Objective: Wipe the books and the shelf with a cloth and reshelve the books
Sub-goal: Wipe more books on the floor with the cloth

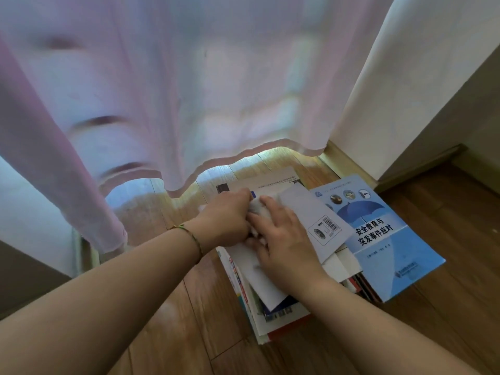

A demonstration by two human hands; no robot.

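Two bare forearms, no sleeves. Thin green-and-yellow braided cord bracelet (189,236) round left wrist. Right wrist with nothing on.

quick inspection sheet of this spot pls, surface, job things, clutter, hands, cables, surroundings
surface: wooden floor
job's things: pile of books on the floor, white book on top, blue book at its right; white cloth on the pile
clutter: nothing seen
grippers: left hand grips the cloth; right hand lies flat on the white book, fingers touching the cloth
cables: nothing seen
surroundings: pink sheer curtain hanging behind the pile, white wall at right; no shelf in view
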